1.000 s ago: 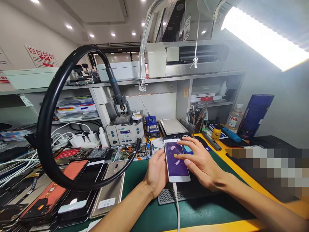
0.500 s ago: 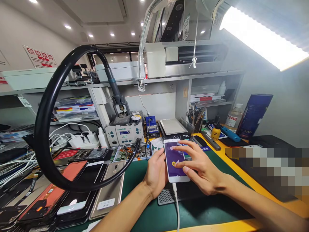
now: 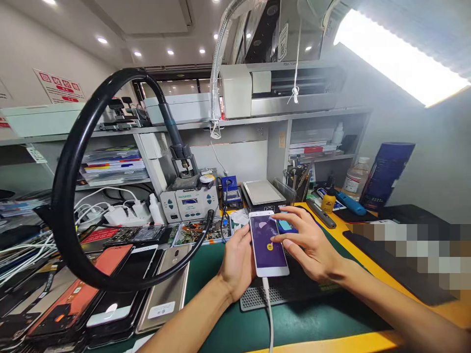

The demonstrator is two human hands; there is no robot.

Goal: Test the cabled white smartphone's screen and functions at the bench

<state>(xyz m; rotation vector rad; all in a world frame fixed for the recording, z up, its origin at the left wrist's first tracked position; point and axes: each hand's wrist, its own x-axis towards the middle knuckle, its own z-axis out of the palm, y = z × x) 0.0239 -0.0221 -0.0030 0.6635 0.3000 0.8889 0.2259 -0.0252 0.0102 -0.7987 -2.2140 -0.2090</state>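
A white smartphone (image 3: pixel 269 257) with a lit purple screen is held upright, tilted back, in my left hand (image 3: pixel 238 262). My left palm and fingers lie behind it, partly hidden, with the thumb along its left edge. A small yellow round icon and pale shapes show on the screen. Over the right half of the phone, my right hand (image 3: pixel 312 242) has its fingers spread, and a fingertip is at the screen beside the yellow icon. A white charging cable (image 3: pixel 269 309) is plugged into the phone's bottom edge and runs down toward the near edge of the bench.
Several phones (image 3: pixel 162 289) lie stacked at left beneath a looping black hose (image 3: pixel 62 196) from the rework station (image 3: pixel 189 202). A parts tray (image 3: pixel 176 238) sits behind my left hand. Bottles, including a yellow one (image 3: pixel 328 202), stand at right. A green mat (image 3: pixel 301 323) covers the bench.
My right fingertips have shifted slightly up and to the right across the screen. The yellow icon has moved the same way. My left hand and the phone have hardly moved.
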